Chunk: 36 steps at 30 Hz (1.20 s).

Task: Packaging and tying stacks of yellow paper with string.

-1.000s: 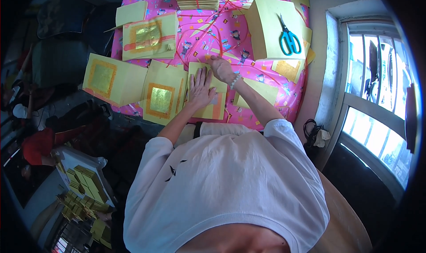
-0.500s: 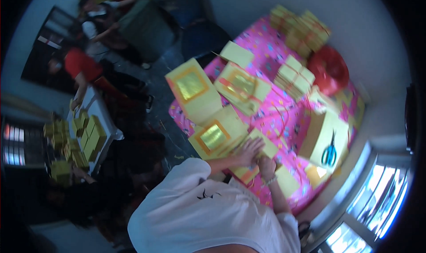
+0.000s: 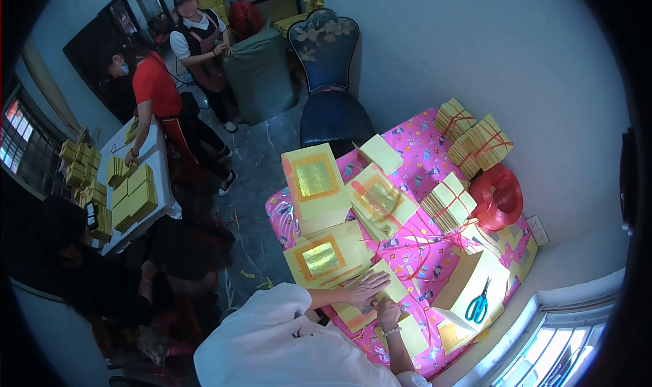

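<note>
My left hand [image 3: 369, 288] lies flat with its fingers stretched out, pressing on a pale yellow sheet of paper [image 3: 394, 285] near the table's front edge. Close beside it, my right hand [image 3: 389, 313] is closed at the sheet's near edge; what its fingers hold is hidden. Under and around the hands lie more yellow sheets [image 3: 413, 336]. Left of them rests a stack of yellow paper [image 3: 319, 259] with a gold foil square on top. Farther off are another foil-marked stack [image 3: 311, 180] and a fanned stack [image 3: 380, 203] with red-orange marks.
A pink patterned cloth [image 3: 414, 135] covers the table. On it are teal-handled scissors [image 3: 477, 309] on a yellow box [image 3: 468, 288], a red roll of strapping [image 3: 498, 197] and tied paper bundles [image 3: 479, 142]. A chair [image 3: 333, 115] stands behind. People work at a white table [image 3: 159, 183] on the left.
The view has swung, so the table appears lower and the chair shows fully. Both my hands stay together on the sheet. The person by the green sack now stands more upright beside it.
</note>
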{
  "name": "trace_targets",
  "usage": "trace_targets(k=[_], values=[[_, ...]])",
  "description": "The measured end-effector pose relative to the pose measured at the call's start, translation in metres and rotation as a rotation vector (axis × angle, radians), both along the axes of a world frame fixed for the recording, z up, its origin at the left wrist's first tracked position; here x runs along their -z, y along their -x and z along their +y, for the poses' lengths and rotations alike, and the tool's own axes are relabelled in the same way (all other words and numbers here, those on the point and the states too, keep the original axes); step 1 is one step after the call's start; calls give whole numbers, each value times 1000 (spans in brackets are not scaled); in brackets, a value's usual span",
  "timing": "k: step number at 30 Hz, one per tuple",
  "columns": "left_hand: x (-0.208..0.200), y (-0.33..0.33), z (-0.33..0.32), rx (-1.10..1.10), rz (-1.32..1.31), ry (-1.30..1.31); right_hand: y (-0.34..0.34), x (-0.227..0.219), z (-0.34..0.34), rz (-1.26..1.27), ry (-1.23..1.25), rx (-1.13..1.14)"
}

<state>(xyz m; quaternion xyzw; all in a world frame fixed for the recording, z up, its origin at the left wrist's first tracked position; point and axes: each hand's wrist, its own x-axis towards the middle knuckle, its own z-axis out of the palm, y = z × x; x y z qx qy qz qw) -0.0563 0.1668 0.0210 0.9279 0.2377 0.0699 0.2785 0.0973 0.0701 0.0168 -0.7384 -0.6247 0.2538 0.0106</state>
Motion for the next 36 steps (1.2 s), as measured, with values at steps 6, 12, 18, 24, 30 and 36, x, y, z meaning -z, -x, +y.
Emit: trace_targets(k=[6,12,18,24,30,36], values=[[3,17,12,-57,32,-40,-2,-5,-1,41,-71,0],[4,15,19,-46,62,-54,-2,-15,12,109,-35,-21],[11,13,30,-34,17,41,14,-45,24,-53,-51,32],[-10,10,33,-92,-6,136,15,-45,19,-214,-140,-157],[-9,5,29,-244,-151,-42,19,-33,6,-311,-192,-164],[-20,10,41,-605,-28,125,17,-36,12,-310,-243,-267]])
